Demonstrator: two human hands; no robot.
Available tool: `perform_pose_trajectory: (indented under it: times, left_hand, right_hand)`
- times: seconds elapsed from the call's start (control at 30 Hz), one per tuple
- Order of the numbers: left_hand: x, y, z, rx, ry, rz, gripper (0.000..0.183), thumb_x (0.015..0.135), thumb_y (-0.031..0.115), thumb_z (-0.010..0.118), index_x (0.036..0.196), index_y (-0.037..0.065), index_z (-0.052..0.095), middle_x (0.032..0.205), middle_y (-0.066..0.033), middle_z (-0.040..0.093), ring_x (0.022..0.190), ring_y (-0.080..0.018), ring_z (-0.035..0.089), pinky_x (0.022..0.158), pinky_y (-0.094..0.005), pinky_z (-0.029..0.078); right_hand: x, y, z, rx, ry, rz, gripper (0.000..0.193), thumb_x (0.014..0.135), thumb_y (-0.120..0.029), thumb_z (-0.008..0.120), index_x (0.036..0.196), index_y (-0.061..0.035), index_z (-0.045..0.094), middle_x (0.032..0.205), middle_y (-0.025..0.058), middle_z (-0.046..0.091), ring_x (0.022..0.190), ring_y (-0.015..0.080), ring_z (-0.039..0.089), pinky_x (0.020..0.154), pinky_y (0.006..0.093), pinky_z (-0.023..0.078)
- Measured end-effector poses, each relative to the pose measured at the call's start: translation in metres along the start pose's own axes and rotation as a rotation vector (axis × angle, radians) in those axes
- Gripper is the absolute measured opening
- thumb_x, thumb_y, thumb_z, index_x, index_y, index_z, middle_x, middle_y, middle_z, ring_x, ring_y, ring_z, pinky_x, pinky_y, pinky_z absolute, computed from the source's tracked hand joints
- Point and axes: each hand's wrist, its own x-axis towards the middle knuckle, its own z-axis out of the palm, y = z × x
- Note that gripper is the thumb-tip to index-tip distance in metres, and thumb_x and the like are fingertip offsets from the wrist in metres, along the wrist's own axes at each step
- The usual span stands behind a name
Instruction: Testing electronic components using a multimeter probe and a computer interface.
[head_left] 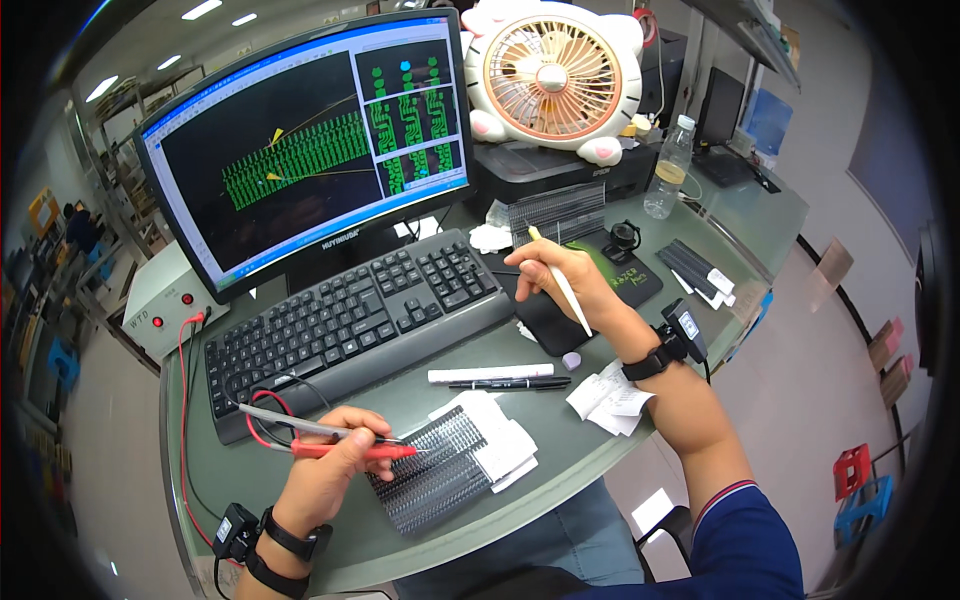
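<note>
Two test probes are pinched in my left hand (335, 468), a red probe (335, 451) and a grey probe (300, 424). Their tips meet the upper face of a dark panel of fine ridged strips (430, 487), or hover just over it; I cannot tell which. White paper slips (500, 440) cover that panel's right end. Further back on the right, my right hand (568, 272) is closed around a slim pale-yellow pen-like stick (568, 295). One end of the stick points up toward another dark ridged panel (560, 212) beside the printer.
Behind the probes lie a black keyboard (360, 325) and a lit monitor (290, 150). A cat-shaped fan (552, 78) sits on a black printer (530, 172). Pens (510, 383), crumpled paper (612, 398), a bottle (668, 170) and dark strips (690, 268) share the desk.
</note>
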Motion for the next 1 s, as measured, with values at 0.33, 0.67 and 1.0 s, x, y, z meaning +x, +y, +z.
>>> perform_pose_trajectory:
  times: [0.33, 0.67, 1.0]
  left_hand:
    - [-0.002, -0.005, 0.010, 0.177, -0.193, -0.117, 0.014, 0.089, 0.009, 0.063, 0.100, -0.001, 0.062, 0.102, -0.0076, 0.057, 0.084, -0.0131, 0.065, 0.074, -0.0241, 0.055]
    - [0.004, -0.010, 0.013, 0.461, -0.190, -0.061, 0.018, 0.084, 0.019, 0.068, 0.095, 0.005, 0.068, 0.094, -0.0059, 0.064, 0.090, -0.0148, 0.058, 0.081, -0.0292, 0.045]
    - [0.001, -0.003, 0.018, 0.401, -0.217, -0.085, 0.015, 0.086, 0.015, 0.066, 0.094, 0.003, 0.067, 0.092, -0.0026, 0.059, 0.081, -0.0086, 0.057, 0.072, -0.0215, 0.045]
  right_hand:
    - [-0.004, -0.007, 0.010, -0.078, -0.081, -0.106, 0.016, 0.093, -0.016, 0.059, 0.099, -0.0018, 0.063, 0.070, 0.0058, 0.064, 0.065, 0.0152, 0.065, 0.060, 0.0281, 0.049]
    - [-0.005, 0.000, 0.007, -0.061, -0.086, -0.034, 0.036, 0.097, -0.036, 0.052, 0.111, -0.0038, 0.060, 0.077, 0.0073, 0.065, 0.075, 0.0219, 0.065, 0.071, 0.0317, 0.050]
    - [0.009, -0.002, 0.013, -0.066, 0.025, 0.035, 0.028, 0.086, -0.017, 0.067, 0.112, -0.0057, 0.064, 0.097, 0.0099, 0.067, 0.093, 0.0233, 0.063, 0.082, 0.0332, 0.049]
